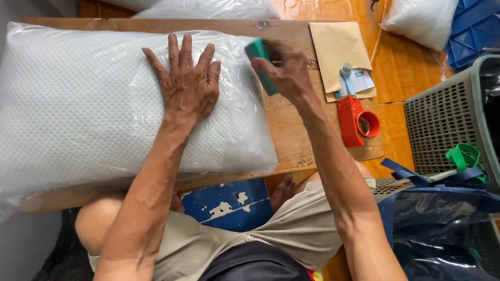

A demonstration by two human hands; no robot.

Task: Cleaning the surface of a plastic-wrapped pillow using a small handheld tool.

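We are pressing our left hand (187, 83) flat, fingers spread wide and gripping nothing, onto the white pillow (88, 109) sealed in clear plastic, which is lying across the low wooden table (291, 135) and covering most of its left part. Our right hand (284, 70) is closing its fingers around a small green tool (260, 62), holding it tilted right at the pillow's upper right corner, touching the plastic there. Just to the right, on the table, a red tape dispenser (357, 119) is resting below a brown paper envelope (338, 49). A grey slatted basket (448, 119) is standing well to the right, with a dark blue bag (442, 218) in front of it.
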